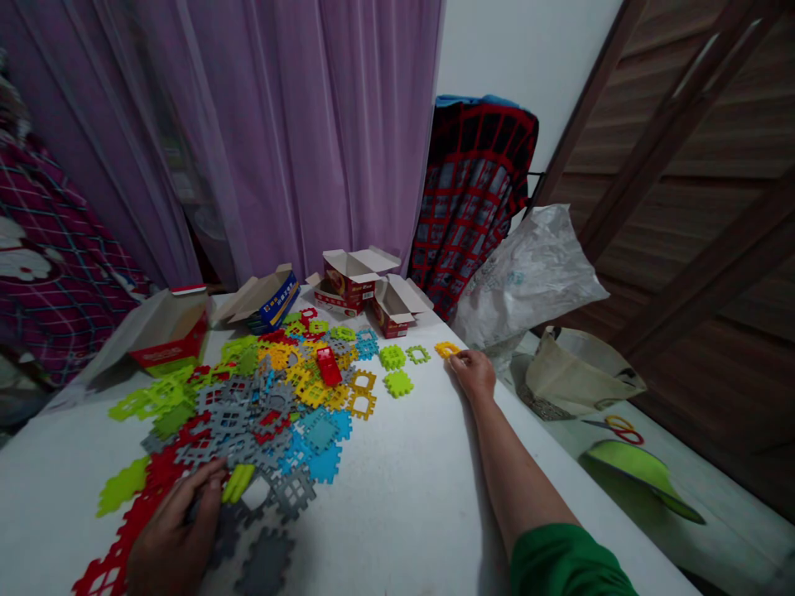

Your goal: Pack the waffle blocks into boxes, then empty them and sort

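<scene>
A heap of flat interlocking plastic tiles [267,406] in green, grey, blue, yellow and red lies on a white table [397,513]. My left hand [174,538] rests at the near end of the heap, fingers curled on a light green tile [238,482] among grey tiles. My right hand [475,372] reaches far across the table, its fingertips pinching a yellow tile [445,349] near the table's right edge. Two green tiles [395,370] and a green frame tile [418,354] lie just left of that hand.
Several opened cardboard boxes [357,285] stand along the table's far edge, one larger [165,331] at the left. A purple curtain [279,132] hangs behind. Right of the table are a plastic bag [527,281], a cloth bag [584,377], scissors [618,428] and a green cap [639,472].
</scene>
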A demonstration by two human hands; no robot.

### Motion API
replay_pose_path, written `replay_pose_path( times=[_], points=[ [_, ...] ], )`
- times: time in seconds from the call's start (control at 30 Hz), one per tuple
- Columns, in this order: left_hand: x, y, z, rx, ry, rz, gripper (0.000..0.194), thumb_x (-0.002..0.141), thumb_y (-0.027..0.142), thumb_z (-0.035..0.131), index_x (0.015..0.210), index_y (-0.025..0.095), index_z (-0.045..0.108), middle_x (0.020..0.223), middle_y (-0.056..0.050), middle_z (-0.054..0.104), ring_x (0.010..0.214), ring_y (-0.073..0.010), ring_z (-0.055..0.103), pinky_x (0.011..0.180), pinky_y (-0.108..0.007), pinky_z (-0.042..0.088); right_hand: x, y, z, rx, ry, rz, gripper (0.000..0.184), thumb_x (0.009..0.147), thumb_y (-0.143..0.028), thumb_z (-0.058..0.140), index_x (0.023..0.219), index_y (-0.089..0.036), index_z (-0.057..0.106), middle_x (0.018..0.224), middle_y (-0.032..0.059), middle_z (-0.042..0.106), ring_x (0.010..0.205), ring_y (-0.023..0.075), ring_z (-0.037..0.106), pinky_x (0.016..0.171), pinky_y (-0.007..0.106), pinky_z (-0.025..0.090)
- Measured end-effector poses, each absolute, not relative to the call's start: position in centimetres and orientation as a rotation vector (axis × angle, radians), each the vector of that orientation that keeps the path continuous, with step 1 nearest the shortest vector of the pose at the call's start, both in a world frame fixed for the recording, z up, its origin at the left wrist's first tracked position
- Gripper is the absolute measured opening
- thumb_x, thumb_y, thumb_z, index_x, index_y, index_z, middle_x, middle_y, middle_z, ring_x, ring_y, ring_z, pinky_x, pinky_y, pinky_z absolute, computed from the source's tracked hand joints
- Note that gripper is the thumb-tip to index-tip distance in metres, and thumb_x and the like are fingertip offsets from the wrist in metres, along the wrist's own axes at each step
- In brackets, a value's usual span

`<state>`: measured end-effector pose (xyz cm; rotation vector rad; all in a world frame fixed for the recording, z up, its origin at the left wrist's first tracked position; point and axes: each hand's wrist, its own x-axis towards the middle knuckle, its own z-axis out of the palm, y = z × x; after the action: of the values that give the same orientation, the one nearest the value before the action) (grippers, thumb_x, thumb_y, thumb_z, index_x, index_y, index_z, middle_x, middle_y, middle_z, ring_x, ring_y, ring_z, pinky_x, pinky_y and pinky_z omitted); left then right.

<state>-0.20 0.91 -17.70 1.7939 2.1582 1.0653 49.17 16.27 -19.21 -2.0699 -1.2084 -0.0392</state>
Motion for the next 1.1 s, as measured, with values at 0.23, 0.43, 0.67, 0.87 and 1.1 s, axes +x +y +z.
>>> replay_pose_path(
  times=[0.23,0.43,0.67,0.87,1.1],
  points=[
    [-0.29,1.08,-17.83,1.796,2.146,1.067,0.041,0.083,0.054,0.046,0.106,0.027,0.068,0.106,-0.002,0.074,0.095,-0.0215,0.07,0.074,-0.029,0.057,48.9,16.44,-19.06,-2.113,-1.238,-0.045,0.026,0.072,-0.04,0.06,0.081,-0.021,0.075,0.089,0.0089,0.07,0.082,0.0229,0.059,0.072,0.031,0.042],
    [-0.25,1.01,-17.81,1.811,2.16,1.081,0.039,0.083,0.053,0.047,0.105,0.029,0.069,0.104,-0.002,0.074,0.092,-0.0235,0.07,0.071,-0.032,0.058,48.8,16.4,-19.01,-2.139,-1.268,-0.041,0.027,0.073,-0.041,0.061,0.082,-0.022,0.076,0.092,0.0085,0.07,0.085,0.023,0.059,0.073,0.031,0.042],
    [0.07,0.95,-17.42,1.785,2.194,1.064,0.042,0.083,0.054,0.044,0.103,0.028,0.07,0.104,-0.003,0.074,0.092,-0.0248,0.07,0.071,-0.034,0.058,48.78,16.49,-18.88,-2.161,-1.298,-0.035,0.027,0.074,-0.041,0.06,0.084,-0.022,0.076,0.093,0.0087,0.07,0.087,0.0237,0.059,0.076,0.032,0.042],
    [0.24,1.0,-17.3,1.748,2.191,1.075,0.044,0.081,0.056,0.044,0.102,0.027,0.07,0.102,-0.003,0.075,0.091,-0.0249,0.071,0.072,-0.035,0.058,48.68,16.57,-18.71,-2.166,-1.301,-0.041,0.026,0.074,-0.039,0.06,0.083,-0.022,0.076,0.094,0.0089,0.07,0.087,0.0234,0.059,0.076,0.032,0.042],
    [-0.07,0.98,-17.69,1.797,2.141,1.089,0.039,0.083,0.053,0.047,0.103,0.028,0.07,0.102,-0.002,0.075,0.092,-0.0238,0.071,0.072,-0.033,0.058,48.66,16.62,-18.81,-2.153,-1.302,-0.059,0.026,0.074,-0.04,0.059,0.081,-0.023,0.076,0.092,0.0083,0.07,0.085,0.0232,0.058,0.074,0.032,0.042]
  ],
)
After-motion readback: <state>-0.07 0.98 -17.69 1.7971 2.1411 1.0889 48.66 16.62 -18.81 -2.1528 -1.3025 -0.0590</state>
